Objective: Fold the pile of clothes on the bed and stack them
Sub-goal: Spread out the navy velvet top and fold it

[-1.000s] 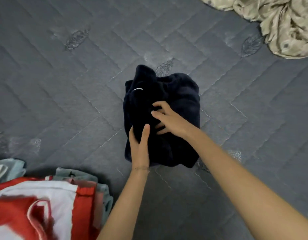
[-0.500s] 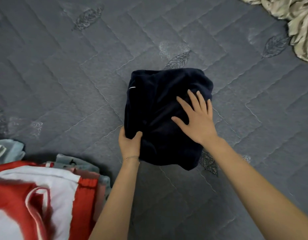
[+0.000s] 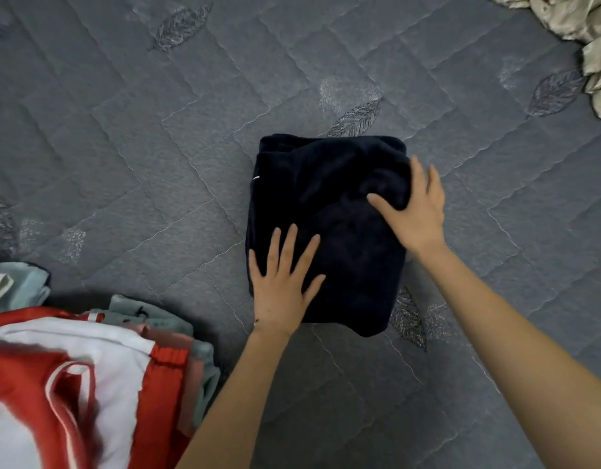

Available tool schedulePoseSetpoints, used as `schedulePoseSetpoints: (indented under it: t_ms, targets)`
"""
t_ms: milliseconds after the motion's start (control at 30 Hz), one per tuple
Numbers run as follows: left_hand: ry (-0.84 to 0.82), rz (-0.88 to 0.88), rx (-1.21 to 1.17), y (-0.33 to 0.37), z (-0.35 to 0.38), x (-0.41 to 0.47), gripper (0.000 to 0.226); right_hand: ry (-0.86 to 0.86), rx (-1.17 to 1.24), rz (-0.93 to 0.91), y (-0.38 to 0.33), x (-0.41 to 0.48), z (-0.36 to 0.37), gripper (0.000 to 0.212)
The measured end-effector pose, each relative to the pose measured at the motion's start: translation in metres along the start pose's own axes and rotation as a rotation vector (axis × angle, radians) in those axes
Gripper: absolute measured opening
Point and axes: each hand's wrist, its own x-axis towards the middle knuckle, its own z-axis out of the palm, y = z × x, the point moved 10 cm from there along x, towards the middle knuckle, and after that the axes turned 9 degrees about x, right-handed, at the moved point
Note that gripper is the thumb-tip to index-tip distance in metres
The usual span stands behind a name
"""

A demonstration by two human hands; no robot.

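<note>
Dark navy garment [image 3: 326, 204]: folded into a thick, roughly rectangular block, flat on the grey quilted mattress [image 3: 140, 164], about mid-frame. Left hand [image 3: 282, 286]: palm down on the near-left corner of the block, fingers straight and spread, pressing, gripping nothing. Right hand [image 3: 419, 211]: at the right edge, thumb across the top layer, fingers curled over the edge, a ridge of fabric bunched between them, clamped on the garment. Judged step: final smoothing of the fold, ahead of transfer to the stack. Stack of folded clothes [image 3: 99, 360]: near-left, well apart from the block, red-and-white piece on top, pale green and pink layers beneath, edges not squared. Crumpled beige cloth [image 3: 593, 38]: far-right corner, unfolded, well apart, probably next in the queue. Failure modes from here, as judgement only: spring-back of the bulky layers on release of the left palm, owing to the thickness of the fabric; unfolding in transit, caused by a lift from the right edge alone with the lower layers unsupported; a lump left under the right thumb, giving a tilted seat on the stack; slip or topple of the stack, caused by a heavy block on an uneven, off-square top. Flatten the bunched ridge first, slide both hands beneath the block, carry level, and set down centred on the red-and-white piece
</note>
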Motion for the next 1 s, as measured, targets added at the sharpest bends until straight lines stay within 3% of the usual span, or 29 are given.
schedulePoseSetpoints:
  t_ms: [67, 133, 200, 300, 400, 467, 567, 633, 733, 900, 1000]
  targets:
    - [0.044, -0.075, -0.039, -0.02, 0.006, -0.006, 0.068, -0.109, 0.405, 0.273, 0.028, 0.005, 0.014, 0.12]
    - [0.051, -0.328, -0.234, -0.048, 0.012, -0.02, 0.081, -0.183, 0.674, 0.418, 0.041, 0.002, 0.03, 0.123]
    - [0.069, -0.633, -0.561, -0.065, 0.017, -0.043, 0.096, -0.177, 0.75, 0.445, 0.045, -0.001, 0.034, 0.109]
    - [0.035, -1.049, -1.181, -0.057, 0.047, -0.077, 0.103, -0.133, 0.877, 0.454, 0.044, -0.008, 0.028, 0.069]
    - [-0.034, -1.379, -1.403, -0.038, 0.063, -0.101, 0.098, -0.155, 0.927, 0.455, 0.045, -0.024, 0.016, 0.048]
    - [-0.038, -1.499, -1.506, -0.032, 0.068, -0.104, 0.091, -0.159, 0.96, 0.465, 0.049, -0.039, 0.008, 0.049]
    - [-0.119, -1.537, -1.699, -0.015, 0.071, -0.097, 0.097, -0.172, 0.97, 0.521, 0.068, -0.074, -0.009, 0.053]
    - [-0.207, -1.449, -1.778, -0.01, 0.065, -0.09, 0.083, -0.246, 0.927, 0.586, 0.085, -0.104, -0.014, 0.061]
    - [-0.284, -1.284, -1.719, -0.02, 0.051, -0.082, 0.048, -0.386, 0.913, 0.683, 0.105, -0.153, -0.013, 0.053]
    - [-0.349, -1.075, -1.624, -0.028, 0.042, -0.086, 0.036, -0.564, 1.01, 0.747, 0.125, -0.237, 0.003, 0.042]
    - [-0.399, -0.998, -1.617, -0.019, 0.044, -0.099, 0.034, -0.674, 1.025, 0.822, 0.145, -0.284, 0.017, 0.062]
